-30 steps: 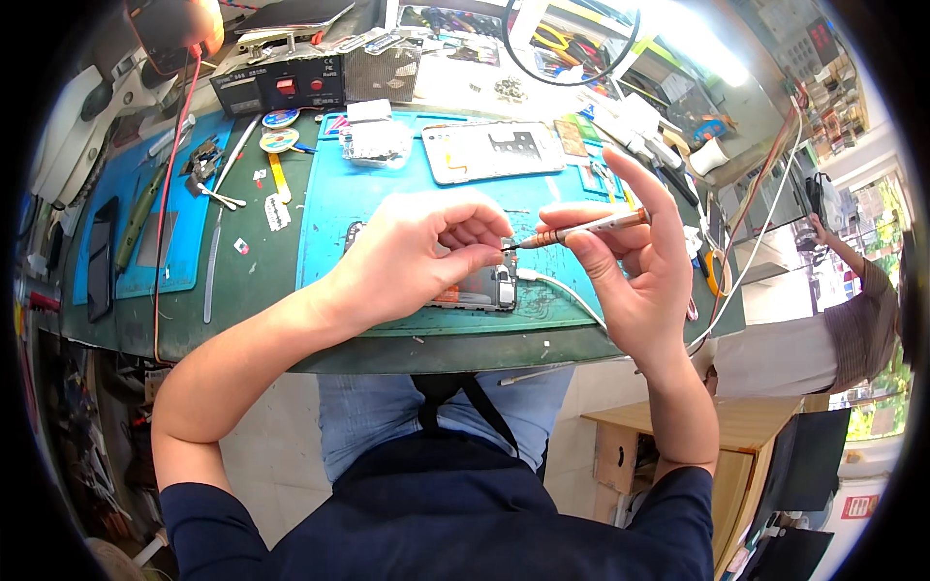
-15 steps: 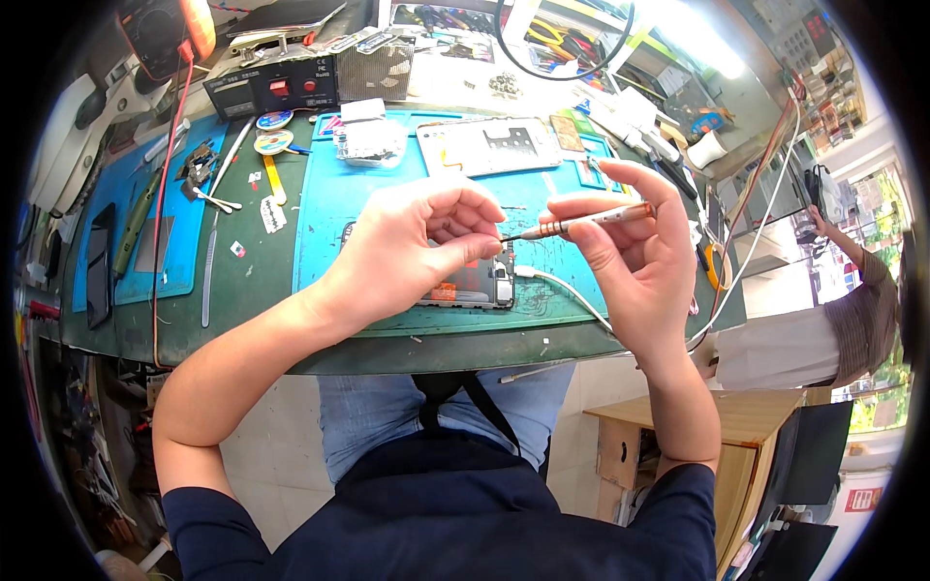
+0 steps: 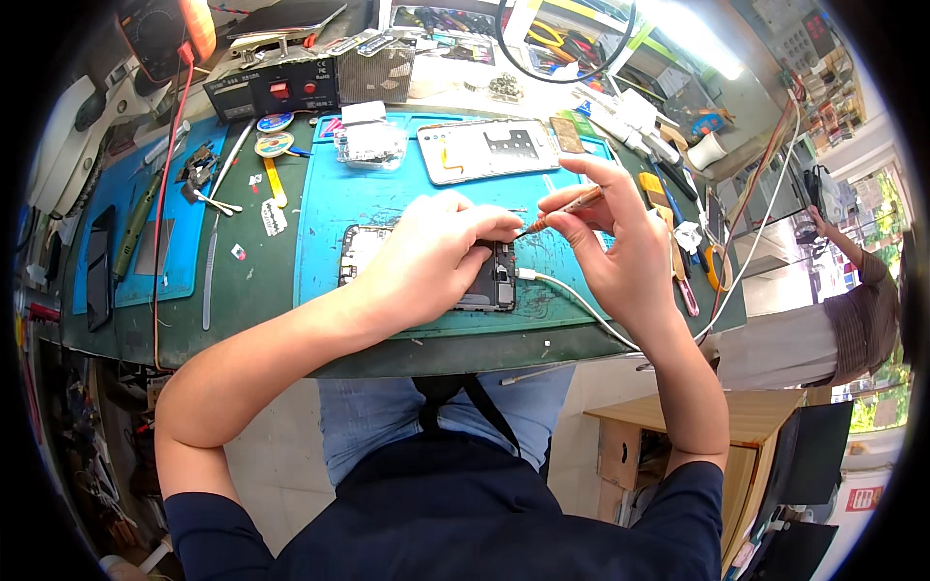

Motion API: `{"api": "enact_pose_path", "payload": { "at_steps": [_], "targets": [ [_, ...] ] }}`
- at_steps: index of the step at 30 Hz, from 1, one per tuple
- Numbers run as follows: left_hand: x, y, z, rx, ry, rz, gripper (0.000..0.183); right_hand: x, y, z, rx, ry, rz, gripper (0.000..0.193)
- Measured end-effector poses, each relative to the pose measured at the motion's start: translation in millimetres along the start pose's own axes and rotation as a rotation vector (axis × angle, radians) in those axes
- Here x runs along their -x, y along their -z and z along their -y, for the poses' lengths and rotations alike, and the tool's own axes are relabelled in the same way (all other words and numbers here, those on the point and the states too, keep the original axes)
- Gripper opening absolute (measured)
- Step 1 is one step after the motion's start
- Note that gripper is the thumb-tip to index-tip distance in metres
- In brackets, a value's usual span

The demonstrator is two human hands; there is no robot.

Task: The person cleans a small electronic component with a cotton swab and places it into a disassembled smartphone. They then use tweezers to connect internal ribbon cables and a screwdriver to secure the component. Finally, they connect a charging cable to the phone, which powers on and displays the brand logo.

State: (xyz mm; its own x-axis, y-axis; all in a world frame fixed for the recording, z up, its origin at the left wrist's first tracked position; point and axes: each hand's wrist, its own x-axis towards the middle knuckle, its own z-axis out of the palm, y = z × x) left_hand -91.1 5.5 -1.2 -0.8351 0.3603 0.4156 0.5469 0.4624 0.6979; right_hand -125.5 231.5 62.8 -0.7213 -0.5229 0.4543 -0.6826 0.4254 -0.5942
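Observation:
An opened phone lies on the blue work mat, its inner parts exposed and its middle covered by my left hand. That hand's fingers are bent together over the phone; whatever they may pinch is hidden. My right hand grips a slim screwdriver between thumb and fingers, tilted with its dark tip pointing down-left, close to my left fingertips. A white cable ends in a plug at the phone's right edge. Beyond my hands lies a white phone back housing.
A clear plastic box of small parts stands left of the housing. Tweezers, swabs, a blade and a dark phone lie leftward. Orange-handled scissors lie at right. Another person stands at far right.
My left hand has come down and right over the phone, uncovering its left end. The right hand has shifted slightly left, and the screwdriver now slants more steeply.

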Motion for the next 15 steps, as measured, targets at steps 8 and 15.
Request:
{"api": "enact_pose_path", "payload": {
  "at_steps": [8, 15],
  "targets": [
    [-1.1, 2.6, -0.5, -0.01, 0.007, 0.024, 0.045, -3.2, -0.8, -1.9, -0.074, 0.086, 0.095, 0.042],
    [-2.2, 9.3, -2.2, -0.026, 0.08, -0.054, 0.04, -10.0, 10.1, 6.0, 0.165, -0.008, 0.209, 0.051]
  ]
}}
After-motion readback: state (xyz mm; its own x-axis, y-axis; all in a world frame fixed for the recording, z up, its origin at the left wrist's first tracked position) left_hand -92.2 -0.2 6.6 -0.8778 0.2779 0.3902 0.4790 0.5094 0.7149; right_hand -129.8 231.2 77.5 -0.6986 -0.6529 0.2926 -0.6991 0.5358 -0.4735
